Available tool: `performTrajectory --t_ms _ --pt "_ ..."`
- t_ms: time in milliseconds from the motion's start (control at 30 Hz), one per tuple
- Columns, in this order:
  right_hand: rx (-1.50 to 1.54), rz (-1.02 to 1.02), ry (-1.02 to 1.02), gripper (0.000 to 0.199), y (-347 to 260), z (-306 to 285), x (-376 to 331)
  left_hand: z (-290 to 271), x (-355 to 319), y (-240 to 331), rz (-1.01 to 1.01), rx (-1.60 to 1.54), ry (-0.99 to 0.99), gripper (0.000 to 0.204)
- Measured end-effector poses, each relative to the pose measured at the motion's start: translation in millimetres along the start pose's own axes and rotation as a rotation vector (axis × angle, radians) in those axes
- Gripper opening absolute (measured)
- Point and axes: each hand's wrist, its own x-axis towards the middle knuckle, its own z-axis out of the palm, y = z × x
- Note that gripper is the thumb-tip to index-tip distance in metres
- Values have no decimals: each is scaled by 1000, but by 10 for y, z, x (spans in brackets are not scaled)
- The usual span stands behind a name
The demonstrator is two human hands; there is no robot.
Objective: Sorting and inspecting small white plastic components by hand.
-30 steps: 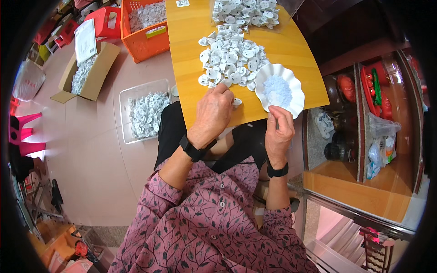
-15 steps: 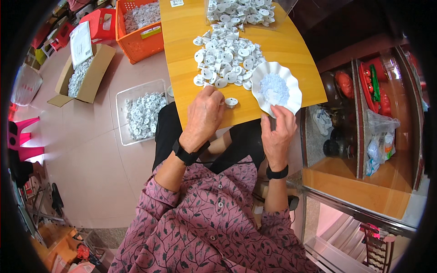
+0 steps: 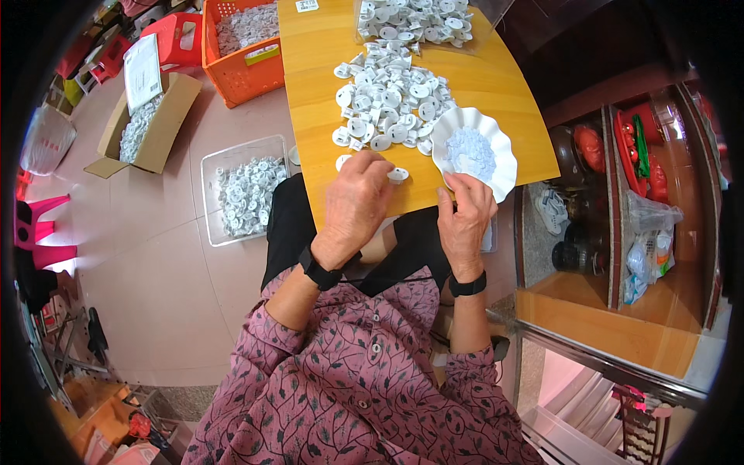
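My left hand (image 3: 358,200) is over the near edge of the yellow table (image 3: 318,85), fingers curled, its fingertips on the edge of a small white round plastic part (image 3: 397,175). A similar white disc (image 3: 342,161) lies just left of that hand. My right hand (image 3: 467,225) is at the near rim of a white wavy-edged dish (image 3: 505,167). Its thumb and fingers are drawn together; anything between them is too small to make out. Tiny pale-blue pieces (image 3: 470,151) fill the dish's middle. Beyond my hands lies a pile of white plastic parts (image 3: 395,101).
A clear container (image 3: 415,19) of white parts stands at the table's far end. On the floor to the left are a clear bin (image 3: 205,190), an orange crate (image 3: 232,93) and a cardboard box (image 3: 174,128). Open shelves (image 3: 612,217) hold bags on the right.
My left hand has shifted right to the single part near the edge, and a white disc now shows where it was. My right hand has moved slightly left along the dish's near side.
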Motion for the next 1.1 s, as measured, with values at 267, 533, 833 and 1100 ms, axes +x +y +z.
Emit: performTrajectory --t_ms 267,533,833,1100 --pt "119 7 124 22 5 -16 -32 -5 -45 46 -57 29 -22 21" --pt "187 -28 58 16 -198 7 -108 -46 -29 -115 -85 27 17 19" --pt "176 -51 4 18 -280 169 -128 26 14 -7 73 11 42 23" --pt "171 -35 -28 19 -287 168 -148 79 12 -70 87 59 -209 26"
